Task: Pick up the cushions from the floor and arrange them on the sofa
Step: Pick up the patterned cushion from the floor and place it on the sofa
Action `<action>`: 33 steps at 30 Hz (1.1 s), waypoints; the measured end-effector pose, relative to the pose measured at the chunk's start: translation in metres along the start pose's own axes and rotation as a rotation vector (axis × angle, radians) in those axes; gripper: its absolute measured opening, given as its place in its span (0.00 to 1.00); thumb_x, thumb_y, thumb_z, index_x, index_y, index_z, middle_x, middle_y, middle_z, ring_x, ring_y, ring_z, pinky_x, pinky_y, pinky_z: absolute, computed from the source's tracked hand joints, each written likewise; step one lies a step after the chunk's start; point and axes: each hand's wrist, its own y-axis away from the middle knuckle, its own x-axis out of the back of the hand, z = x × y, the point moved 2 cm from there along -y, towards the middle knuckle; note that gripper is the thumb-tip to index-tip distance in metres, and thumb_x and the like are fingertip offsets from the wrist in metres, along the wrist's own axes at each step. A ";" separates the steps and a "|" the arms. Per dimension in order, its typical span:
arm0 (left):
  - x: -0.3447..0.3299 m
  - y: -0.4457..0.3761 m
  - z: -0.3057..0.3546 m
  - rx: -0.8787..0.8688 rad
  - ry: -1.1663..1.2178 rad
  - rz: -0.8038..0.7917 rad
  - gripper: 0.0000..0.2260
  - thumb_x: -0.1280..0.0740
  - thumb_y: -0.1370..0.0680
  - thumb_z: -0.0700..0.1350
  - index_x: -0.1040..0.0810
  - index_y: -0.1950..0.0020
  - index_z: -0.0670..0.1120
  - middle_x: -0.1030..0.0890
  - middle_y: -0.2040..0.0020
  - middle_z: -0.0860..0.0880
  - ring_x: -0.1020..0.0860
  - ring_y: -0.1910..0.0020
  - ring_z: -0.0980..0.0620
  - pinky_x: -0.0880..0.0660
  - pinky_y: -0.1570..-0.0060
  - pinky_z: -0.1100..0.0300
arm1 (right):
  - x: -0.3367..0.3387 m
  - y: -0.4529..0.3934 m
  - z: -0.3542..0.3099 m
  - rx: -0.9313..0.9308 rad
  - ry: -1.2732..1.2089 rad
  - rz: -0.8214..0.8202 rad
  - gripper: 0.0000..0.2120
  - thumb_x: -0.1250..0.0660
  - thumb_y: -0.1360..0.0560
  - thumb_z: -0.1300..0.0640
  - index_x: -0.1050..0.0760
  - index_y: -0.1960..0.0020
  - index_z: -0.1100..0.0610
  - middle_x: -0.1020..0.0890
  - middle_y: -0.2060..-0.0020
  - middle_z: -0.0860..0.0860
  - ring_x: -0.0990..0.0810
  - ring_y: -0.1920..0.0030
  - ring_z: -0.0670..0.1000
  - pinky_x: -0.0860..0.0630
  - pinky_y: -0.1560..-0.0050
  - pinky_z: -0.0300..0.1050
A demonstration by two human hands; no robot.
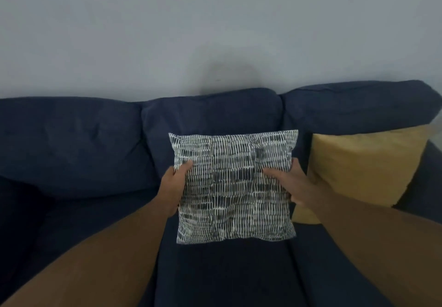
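Observation:
A black-and-white patterned cushion (234, 184) stands upright over the middle seat of the dark blue sofa (83, 144), close to the middle back pad. My left hand (175, 184) grips its left edge, thumb on the front. My right hand (290, 182) grips its right edge the same way. A mustard yellow cushion (363, 165) leans against the right back pad, just right of the patterned one and partly behind my right hand.
A plain grey wall (215, 31) rises behind the sofa. The sofa's left seat (71, 223) and left back pad carry nothing. The right armrest (433, 182) shows beyond the yellow cushion.

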 end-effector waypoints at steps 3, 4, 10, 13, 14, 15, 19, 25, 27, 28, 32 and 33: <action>-0.001 -0.007 -0.008 0.004 0.004 0.011 0.39 0.25 0.27 0.65 0.30 0.23 0.46 0.19 0.32 0.45 0.18 0.38 0.41 0.21 0.37 0.35 | -0.010 -0.005 0.010 0.020 0.016 0.019 0.49 0.15 0.33 0.45 0.39 0.22 0.50 0.24 0.30 0.51 0.23 0.31 0.59 0.26 0.29 0.67; 0.001 -0.014 -0.014 0.004 0.008 0.021 0.38 0.25 0.26 0.64 0.30 0.22 0.46 0.20 0.32 0.45 0.18 0.37 0.41 0.21 0.37 0.35 | -0.014 -0.009 0.015 0.020 0.012 0.025 0.44 0.16 0.31 0.48 0.38 0.24 0.51 0.24 0.31 0.51 0.23 0.31 0.59 0.26 0.29 0.66; 0.000 -0.035 -0.035 0.014 0.013 0.060 0.36 0.26 0.24 0.60 0.32 0.21 0.46 0.21 0.31 0.46 0.19 0.37 0.42 0.21 0.36 0.35 | -0.033 -0.040 0.044 0.062 0.016 0.009 0.39 0.18 0.27 0.55 0.39 0.25 0.51 0.23 0.36 0.49 0.22 0.35 0.55 0.24 0.33 0.59; -0.007 -0.047 -0.040 0.000 0.003 0.082 0.21 0.29 0.19 0.52 0.26 0.29 0.47 0.17 0.38 0.47 0.17 0.43 0.45 0.19 0.39 0.37 | -0.038 -0.054 0.051 0.063 0.022 0.001 0.42 0.18 0.28 0.52 0.40 0.23 0.50 0.23 0.35 0.48 0.23 0.35 0.53 0.26 0.30 0.60; -0.008 -0.053 -0.042 -0.005 0.009 0.088 0.18 0.29 0.18 0.52 0.25 0.31 0.47 0.17 0.40 0.48 0.17 0.44 0.46 0.19 0.40 0.39 | -0.039 -0.059 0.054 0.059 0.025 0.001 0.45 0.17 0.30 0.48 0.41 0.22 0.49 0.24 0.33 0.49 0.23 0.33 0.54 0.26 0.28 0.61; -0.010 -0.058 -0.044 -0.007 0.016 0.088 0.15 0.29 0.18 0.52 0.24 0.34 0.48 0.17 0.41 0.49 0.17 0.45 0.47 0.18 0.42 0.40 | -0.041 -0.065 0.056 0.050 0.035 0.001 0.51 0.17 0.34 0.42 0.42 0.21 0.48 0.25 0.29 0.50 0.25 0.29 0.55 0.28 0.27 0.63; -0.015 -0.077 -0.052 -0.022 -0.010 0.101 0.07 0.30 0.18 0.51 0.24 0.44 0.52 0.17 0.42 0.49 0.17 0.46 0.48 0.17 0.45 0.42 | -0.043 -0.084 0.065 0.057 0.059 0.002 0.43 0.19 0.30 0.45 0.40 0.24 0.48 0.24 0.31 0.48 0.24 0.31 0.54 0.28 0.26 0.64; -0.020 -0.107 -0.060 -0.071 -0.012 0.143 0.09 0.31 0.17 0.53 0.24 0.42 0.50 0.18 0.43 0.50 0.18 0.42 0.46 0.18 0.43 0.37 | -0.051 -0.109 0.072 0.078 0.058 0.029 0.50 0.20 0.32 0.42 0.44 0.19 0.46 0.27 0.26 0.50 0.26 0.28 0.54 0.30 0.24 0.62; -0.018 -0.115 -0.064 -0.069 -0.017 0.182 0.17 0.31 0.19 0.56 0.25 0.36 0.48 0.19 0.40 0.50 0.19 0.40 0.46 0.20 0.39 0.34 | -0.053 -0.118 0.078 0.085 0.042 0.018 0.56 0.20 0.35 0.37 0.47 0.17 0.46 0.29 0.23 0.50 0.28 0.25 0.54 0.31 0.23 0.62; -0.017 -0.117 -0.065 -0.065 -0.010 0.204 0.20 0.31 0.19 0.57 0.26 0.33 0.48 0.20 0.40 0.50 0.19 0.40 0.46 0.20 0.38 0.34 | -0.054 -0.120 0.079 0.094 0.039 0.022 0.54 0.20 0.33 0.38 0.46 0.16 0.48 0.29 0.24 0.49 0.28 0.25 0.54 0.32 0.22 0.61; -0.013 -0.126 -0.068 -0.107 -0.005 0.263 0.27 0.30 0.23 0.62 0.25 0.31 0.48 0.19 0.39 0.50 0.19 0.38 0.45 0.20 0.37 0.38 | -0.054 -0.123 0.086 0.124 0.059 0.019 0.46 0.23 0.24 0.40 0.45 0.16 0.50 0.28 0.28 0.42 0.28 0.29 0.47 0.33 0.24 0.50; -0.013 -0.127 -0.067 -0.143 -0.021 0.279 0.25 0.30 0.23 0.62 0.24 0.34 0.48 0.18 0.40 0.50 0.19 0.38 0.46 0.20 0.37 0.41 | -0.053 -0.123 0.085 0.146 0.052 0.041 0.44 0.24 0.23 0.39 0.43 0.17 0.50 0.27 0.31 0.41 0.27 0.31 0.46 0.32 0.26 0.49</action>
